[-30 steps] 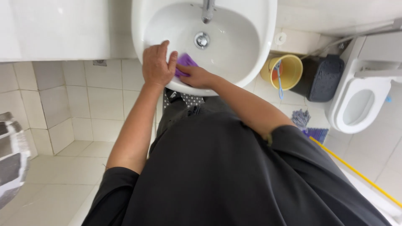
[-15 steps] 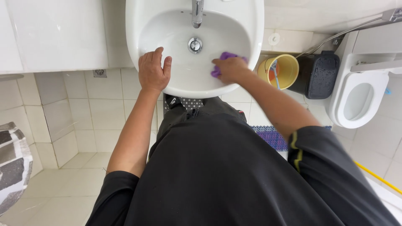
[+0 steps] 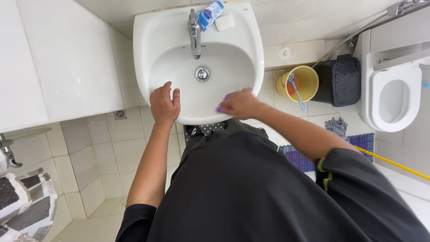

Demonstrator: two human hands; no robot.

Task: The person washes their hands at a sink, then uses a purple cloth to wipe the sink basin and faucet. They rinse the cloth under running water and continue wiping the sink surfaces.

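1. My left hand (image 3: 164,104) lies flat over the front rim of the white ceramic pedestal washbasin (image 3: 251,54), fingers spread and extended, gripping nothing.
2. My right hand (image 3: 241,103) is curled down on a purple cleaning cloth (image 3: 222,106), pressing it against the inner front wall of the bowl at the right; only the cloth's edges show beneath the fingers.
3. Basin surface: glossy white, with a round chrome drain (image 3: 202,74) at the centre of the bowl and a chrome tap (image 3: 195,32) at the back ledge. A blue and white tube (image 3: 210,14) and a white bar of soap (image 3: 224,22) rest on that ledge beside the tap.
4. Room: pale square floor tiles (image 3: 112,152), a white wall panel (image 3: 58,67) to the left, a small floor drain (image 3: 119,114) near it.
5. To the right of the basin stand a yellow plastic bucket (image 3: 309,76) holding a blue brush, a black bin (image 3: 341,79) and a white toilet (image 3: 394,98). A purple mat (image 3: 298,159) lies on the floor.
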